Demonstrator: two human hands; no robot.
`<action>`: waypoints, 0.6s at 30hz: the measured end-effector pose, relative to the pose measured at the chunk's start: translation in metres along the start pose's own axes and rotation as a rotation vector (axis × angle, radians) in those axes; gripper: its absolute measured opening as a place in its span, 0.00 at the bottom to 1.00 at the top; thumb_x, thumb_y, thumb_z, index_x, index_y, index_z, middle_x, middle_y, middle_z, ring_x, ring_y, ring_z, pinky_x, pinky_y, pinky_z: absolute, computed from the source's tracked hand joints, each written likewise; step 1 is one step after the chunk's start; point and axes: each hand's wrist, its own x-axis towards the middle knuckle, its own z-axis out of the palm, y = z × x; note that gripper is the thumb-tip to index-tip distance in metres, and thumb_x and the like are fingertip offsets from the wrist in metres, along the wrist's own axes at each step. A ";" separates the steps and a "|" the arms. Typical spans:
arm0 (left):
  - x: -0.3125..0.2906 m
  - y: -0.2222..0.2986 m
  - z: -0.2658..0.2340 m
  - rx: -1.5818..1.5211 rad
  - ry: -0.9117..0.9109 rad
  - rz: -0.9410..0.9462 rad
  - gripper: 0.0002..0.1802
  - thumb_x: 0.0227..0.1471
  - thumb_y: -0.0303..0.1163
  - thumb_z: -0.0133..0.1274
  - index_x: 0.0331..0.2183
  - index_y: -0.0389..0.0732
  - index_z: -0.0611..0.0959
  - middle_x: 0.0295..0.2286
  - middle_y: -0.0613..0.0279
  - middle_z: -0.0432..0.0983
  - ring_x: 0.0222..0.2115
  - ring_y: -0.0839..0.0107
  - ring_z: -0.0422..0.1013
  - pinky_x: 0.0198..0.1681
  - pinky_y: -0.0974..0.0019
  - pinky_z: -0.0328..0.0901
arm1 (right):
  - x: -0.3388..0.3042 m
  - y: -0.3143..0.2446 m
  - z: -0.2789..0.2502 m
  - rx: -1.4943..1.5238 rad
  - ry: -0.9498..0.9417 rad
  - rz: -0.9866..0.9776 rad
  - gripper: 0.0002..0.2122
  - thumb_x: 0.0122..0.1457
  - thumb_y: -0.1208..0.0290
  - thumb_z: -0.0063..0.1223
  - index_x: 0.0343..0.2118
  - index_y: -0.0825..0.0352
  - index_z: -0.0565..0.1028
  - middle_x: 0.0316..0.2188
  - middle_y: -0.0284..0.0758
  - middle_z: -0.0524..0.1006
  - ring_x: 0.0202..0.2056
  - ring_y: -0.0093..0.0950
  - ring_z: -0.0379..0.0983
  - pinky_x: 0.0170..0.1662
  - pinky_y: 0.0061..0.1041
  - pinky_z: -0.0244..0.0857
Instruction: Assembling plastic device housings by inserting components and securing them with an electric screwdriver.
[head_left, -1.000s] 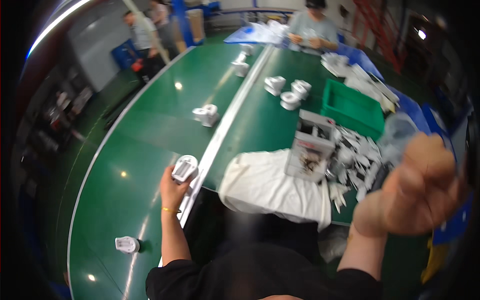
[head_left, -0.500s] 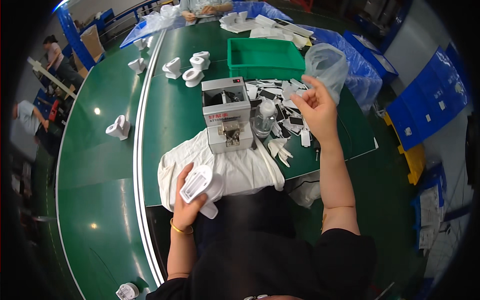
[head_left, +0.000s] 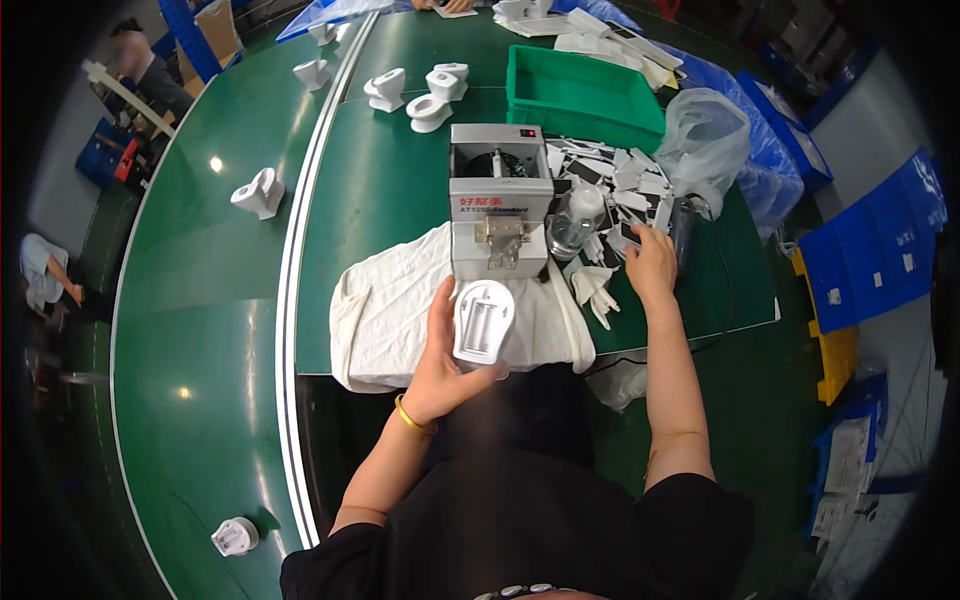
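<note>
My left hand point(head_left: 437, 372) grips a white toilet-shaped plastic casing point(head_left: 484, 345) by its sides, its hollow underside with a slotted recess turned up. The casing is over the white cloth point(head_left: 388, 312) at the table's near edge. At the right, my right hand point(head_left: 654, 266) reaches to the near edge of a loose pile of small flat white and black pieces point(head_left: 626, 175). Its thumb and fingers are closed around a small flat black-and-white piece point(head_left: 629, 235), partly hidden by them. A crumpled whitish glove point(head_left: 597, 290) lies left of this hand.
A grey tabletop machine point(head_left: 500, 215) stands ahead, beside a clear bottle point(head_left: 575, 225). Behind the pile are a green bin point(head_left: 585, 110) and a plastic bag point(head_left: 708, 130). Several toilet-shaped casings point(head_left: 430, 115) stand leftward and farther back. Another person's hands show at the far edge.
My right hand has come down from the air above the pile and closed on a piece there. My left hand has moved up and right, turning the casing's underside more upward.
</note>
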 end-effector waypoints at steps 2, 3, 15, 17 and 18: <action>0.000 0.000 0.005 -0.021 0.022 -0.006 0.64 0.38 0.21 0.66 0.67 0.43 0.42 0.59 0.54 0.56 0.60 0.64 0.56 0.63 0.60 0.51 | 0.000 0.003 0.005 -0.001 0.005 0.001 0.12 0.52 0.74 0.59 0.41 0.65 0.76 0.42 0.40 0.76 0.47 0.41 0.71 0.51 0.36 0.65; -0.001 0.000 0.007 -0.046 0.036 -0.008 0.65 0.37 0.20 0.66 0.67 0.43 0.42 0.59 0.54 0.56 0.60 0.64 0.56 0.63 0.60 0.51 | 0.000 0.004 0.007 -0.010 0.015 0.008 0.12 0.52 0.74 0.58 0.41 0.66 0.76 0.42 0.41 0.76 0.47 0.41 0.71 0.50 0.36 0.65; 0.001 0.006 -0.005 0.380 0.141 0.113 0.63 0.29 0.21 0.73 0.64 0.40 0.53 0.57 0.58 0.52 0.58 0.66 0.57 0.60 0.61 0.59 | -0.018 -0.093 -0.078 0.856 0.061 0.001 0.19 0.59 0.82 0.51 0.54 0.66 0.70 0.30 0.28 0.73 0.29 0.14 0.67 0.32 0.14 0.61; 0.001 0.004 -0.003 0.401 0.136 0.132 0.62 0.29 0.22 0.74 0.63 0.39 0.56 0.56 0.58 0.52 0.58 0.66 0.57 0.60 0.61 0.59 | -0.032 -0.125 -0.092 1.220 0.000 -0.110 0.17 0.61 0.82 0.51 0.54 0.68 0.70 0.31 0.27 0.73 0.27 0.13 0.65 0.29 0.13 0.59; 0.001 0.003 -0.002 0.403 0.142 0.136 0.62 0.28 0.22 0.74 0.63 0.39 0.56 0.56 0.58 0.52 0.58 0.65 0.57 0.60 0.61 0.59 | -0.040 -0.137 -0.099 1.253 -0.105 -0.099 0.16 0.61 0.82 0.52 0.52 0.69 0.72 0.31 0.27 0.74 0.28 0.13 0.66 0.30 0.13 0.60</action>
